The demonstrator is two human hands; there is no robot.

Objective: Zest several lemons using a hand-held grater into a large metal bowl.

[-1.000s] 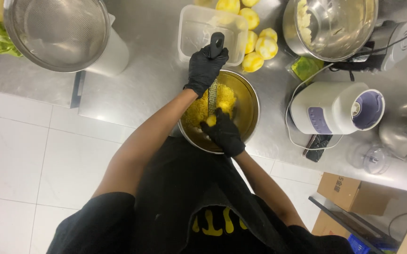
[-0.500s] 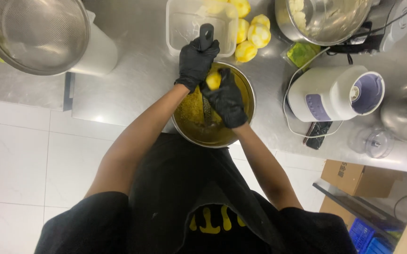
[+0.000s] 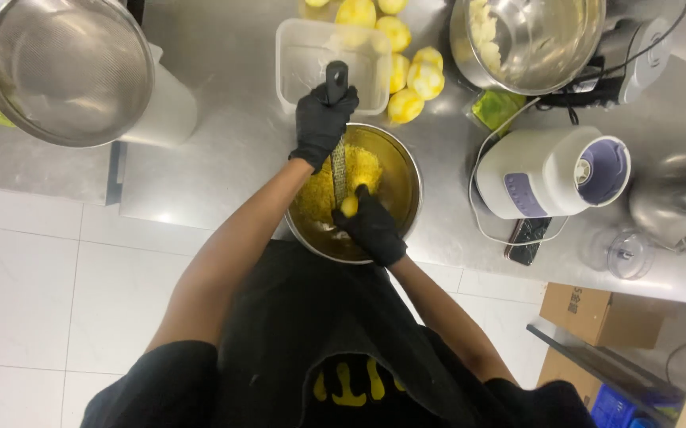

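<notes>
Grater lengthwise away from body, handle farthest, over bowl

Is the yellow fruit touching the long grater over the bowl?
Touching. The head view shows the right hand pressing the yellow fruit against the lower end of the grater, no gap between them, above the metal bowl.

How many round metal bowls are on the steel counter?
3: a mesh-like round metal bowl far left, a zest-filled round metal bowl under the gloved hands, a shiny round metal bowl top right. Others may sit off-frame.
</notes>
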